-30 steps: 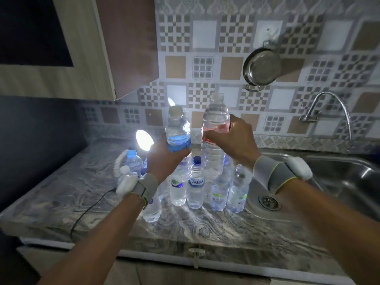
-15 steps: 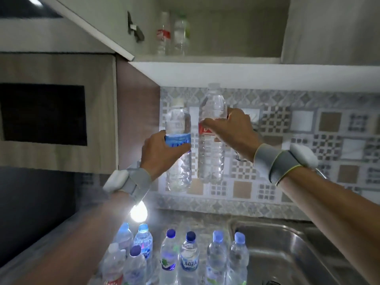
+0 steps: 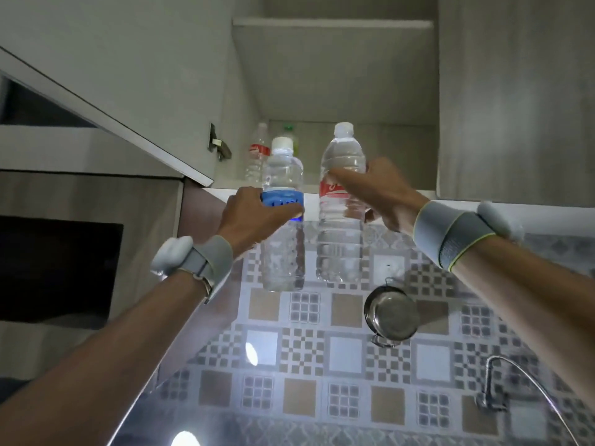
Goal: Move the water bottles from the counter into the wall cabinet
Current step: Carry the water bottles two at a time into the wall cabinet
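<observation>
My left hand (image 3: 254, 217) grips a clear blue-label water bottle (image 3: 283, 252) upright at its label. My right hand (image 3: 380, 194) grips a taller clear red-label water bottle (image 3: 339, 249) upright beside it. Both bottles are held up in front of the lower edge of the open wall cabinet (image 3: 322, 191), their caps level with its bottom shelf. Inside the cabinet, at the back left, stand a red-label bottle (image 3: 256, 156) and a green-capped bottle (image 3: 291, 136), partly hidden behind the blue-label one. The counter and its bottles are out of view.
The open cabinet door (image 3: 106, 101) swings out at the left with a hinge (image 3: 217, 146). An upper shelf (image 3: 331, 24) spans the cabinet. A steel pan (image 3: 391, 317) hangs on the tiled wall below; a tap (image 3: 495, 381) sits lower right.
Both hands have lifted their bottles from above the counter up to the cabinet's lower shelf edge. My view has tilted upward, so the counter bottles have left the frame.
</observation>
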The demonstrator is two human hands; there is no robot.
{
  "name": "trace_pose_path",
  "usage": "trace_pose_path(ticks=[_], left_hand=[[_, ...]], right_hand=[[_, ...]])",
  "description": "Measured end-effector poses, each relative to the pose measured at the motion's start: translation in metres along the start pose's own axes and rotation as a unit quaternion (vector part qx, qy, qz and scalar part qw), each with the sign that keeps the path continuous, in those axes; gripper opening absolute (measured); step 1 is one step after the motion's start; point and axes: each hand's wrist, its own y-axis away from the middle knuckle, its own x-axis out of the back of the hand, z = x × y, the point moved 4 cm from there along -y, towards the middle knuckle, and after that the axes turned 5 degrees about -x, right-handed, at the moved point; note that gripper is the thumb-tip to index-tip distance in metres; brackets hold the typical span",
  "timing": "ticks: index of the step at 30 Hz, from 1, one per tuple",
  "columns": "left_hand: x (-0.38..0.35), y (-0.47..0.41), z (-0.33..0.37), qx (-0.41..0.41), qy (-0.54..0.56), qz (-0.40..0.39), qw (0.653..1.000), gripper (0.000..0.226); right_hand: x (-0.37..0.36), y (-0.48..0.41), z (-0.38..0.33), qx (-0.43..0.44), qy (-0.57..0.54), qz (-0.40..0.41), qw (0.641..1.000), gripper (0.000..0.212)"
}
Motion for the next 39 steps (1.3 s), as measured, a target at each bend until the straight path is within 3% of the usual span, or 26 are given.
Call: trace_pose_path(ticks=[8,16,24,30,36,39], left_hand=[[-0.009,-0.075,0.026,-0.043,0.012,-0.024,0.999,0.054],[-0.015,-0.151,0.038,-0.056,0.024,-0.022,0.998,0.025],[-0.037,-0.215,0.04,-0.067,0.052,-0.016,0.996,0.035],[-0.063,-0.243,0.028,-0.072,0.031,-0.008,0.997,0.067],[-0.085,-0.264,0.005,-0.065,-0.013,-0.023,0.998,0.046],[-0.094,-0.274,-0.005,-0.061,-0.027,-0.019,0.998,0.049]], right_hand=[[0.008,-0.058,-0.027,0.009,-0.001,0.043,0.999,0.016],[0.016,-0.113,-0.045,0.017,0.0,0.055,0.998,0.011],[0.018,-0.169,-0.056,0.037,-0.028,0.087,0.995,0.013],[0.012,-0.203,-0.05,0.03,-0.016,0.105,0.994,0.015],[0.009,-0.236,-0.025,0.021,0.013,0.123,0.992,0.016],[0.01,-0.249,-0.01,0.008,0.014,0.127,0.992,0.018]])
